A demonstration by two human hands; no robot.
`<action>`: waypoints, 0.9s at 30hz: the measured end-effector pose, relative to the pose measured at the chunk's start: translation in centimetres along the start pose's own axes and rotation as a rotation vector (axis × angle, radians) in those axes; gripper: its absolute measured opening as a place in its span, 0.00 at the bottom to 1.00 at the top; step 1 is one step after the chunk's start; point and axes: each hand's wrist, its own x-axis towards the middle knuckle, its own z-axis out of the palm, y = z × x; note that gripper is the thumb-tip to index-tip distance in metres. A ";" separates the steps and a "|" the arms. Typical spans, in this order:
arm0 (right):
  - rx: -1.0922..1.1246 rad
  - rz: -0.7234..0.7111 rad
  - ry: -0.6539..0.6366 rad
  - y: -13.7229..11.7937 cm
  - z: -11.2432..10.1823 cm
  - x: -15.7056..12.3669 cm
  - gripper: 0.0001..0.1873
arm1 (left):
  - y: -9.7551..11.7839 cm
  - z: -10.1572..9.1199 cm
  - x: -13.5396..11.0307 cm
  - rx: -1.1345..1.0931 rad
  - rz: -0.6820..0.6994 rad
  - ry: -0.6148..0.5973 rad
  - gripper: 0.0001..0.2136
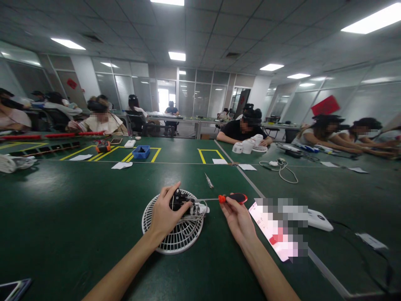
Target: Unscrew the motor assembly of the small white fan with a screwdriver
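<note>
A round white fan grille (175, 242) lies flat on the green table in front of me. On top of it rests a black motor assembly (178, 200) with a white plastic part and pale wires. My left hand (166, 211) is closed around the motor, thumb on the near side. My right hand (238, 215) holds a screwdriver (236, 198) with a red and black handle. Its shaft points left, and the tip reaches the white part beside the motor; exact contact is too small to make out. A smaller screwdriver (209, 181) lies just beyond.
A lit phone (269, 234) and a white power strip (319, 219) lie to the right, with a black cable. Farther off stand a blue bin (141, 152), paper slips (122, 165) and a coiled grey cable (282, 167). Several people sit around the tables.
</note>
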 end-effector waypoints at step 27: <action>0.036 -0.007 -0.005 -0.1 0.0 -0.1 0.27 | 0.1 0.0 0.1 -0.010 -0.005 -0.010 0.30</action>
